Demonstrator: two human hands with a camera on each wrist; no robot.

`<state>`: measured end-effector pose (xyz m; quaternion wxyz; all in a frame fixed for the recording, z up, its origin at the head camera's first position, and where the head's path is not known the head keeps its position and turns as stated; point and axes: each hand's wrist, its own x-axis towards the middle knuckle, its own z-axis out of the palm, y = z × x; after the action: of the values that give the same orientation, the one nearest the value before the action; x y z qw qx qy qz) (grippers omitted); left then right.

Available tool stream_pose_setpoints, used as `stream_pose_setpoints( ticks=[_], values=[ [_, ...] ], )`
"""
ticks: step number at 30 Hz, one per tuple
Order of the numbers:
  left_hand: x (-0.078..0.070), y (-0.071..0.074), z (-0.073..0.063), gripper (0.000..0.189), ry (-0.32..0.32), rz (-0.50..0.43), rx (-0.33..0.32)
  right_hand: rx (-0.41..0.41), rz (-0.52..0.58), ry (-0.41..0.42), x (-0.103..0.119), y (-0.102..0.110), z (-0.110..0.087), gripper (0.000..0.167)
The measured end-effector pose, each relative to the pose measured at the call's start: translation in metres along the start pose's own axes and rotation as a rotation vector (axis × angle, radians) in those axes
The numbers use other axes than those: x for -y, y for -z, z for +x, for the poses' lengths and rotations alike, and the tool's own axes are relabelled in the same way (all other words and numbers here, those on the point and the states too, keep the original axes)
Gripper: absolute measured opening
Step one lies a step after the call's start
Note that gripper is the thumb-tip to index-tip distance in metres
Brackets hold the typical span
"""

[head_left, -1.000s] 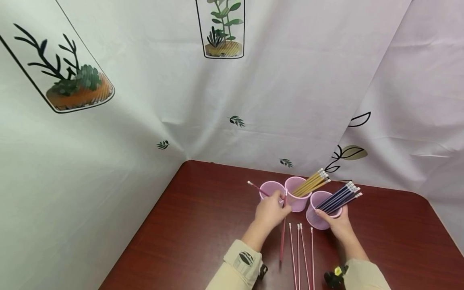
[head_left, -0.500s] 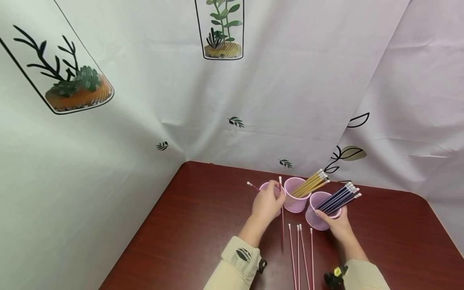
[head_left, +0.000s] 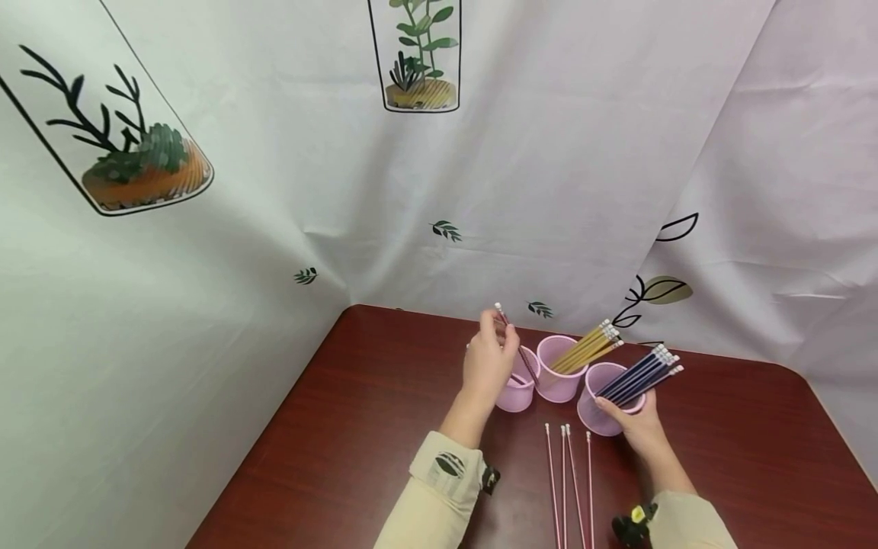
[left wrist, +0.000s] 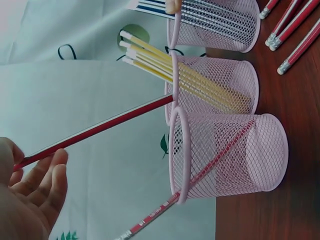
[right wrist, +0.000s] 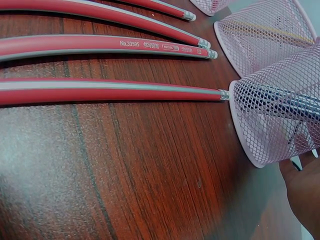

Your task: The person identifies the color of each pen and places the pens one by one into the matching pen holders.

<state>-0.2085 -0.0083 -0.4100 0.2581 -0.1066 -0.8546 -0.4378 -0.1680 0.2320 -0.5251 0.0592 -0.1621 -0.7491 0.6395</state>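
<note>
My left hand pinches a red pencil near its white eraser end, above the left pink mesh cup. The pencil slants downward, its lower end right at the cup rims in the left wrist view. Inside that cup leans another red pencil, eraser end sticking out. My right hand holds the right pink mesh cup, thumb at its rim. Dark blue pencils lean in this cup. Between these two cups, a third pink mesh cup contains yellow pencils.
Several red pencils lie side by side on the dark wood table, eraser ends toward the cups. A white cloth with printed plants hangs behind the table and along its left side.
My left hand has lifted the red pencil and moved it up and left, turning it from pointing toward me to slanting over the left cup. My right hand stays on its cup.
</note>
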Motion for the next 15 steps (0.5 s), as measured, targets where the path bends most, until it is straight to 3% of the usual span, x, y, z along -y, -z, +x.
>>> stream_pose_setpoints(
  ticks=[6,15],
  values=[
    [0.013,0.002,0.0,0.015,0.0,-0.085,-0.091,0.007,-0.003,0.0,0.001,0.0,0.0,0.086],
    [0.032,-0.005,-0.016,0.015,0.077,-0.095,-0.077,0.015,-0.004,-0.003,0.0,0.001,0.0,0.088]
  ],
)
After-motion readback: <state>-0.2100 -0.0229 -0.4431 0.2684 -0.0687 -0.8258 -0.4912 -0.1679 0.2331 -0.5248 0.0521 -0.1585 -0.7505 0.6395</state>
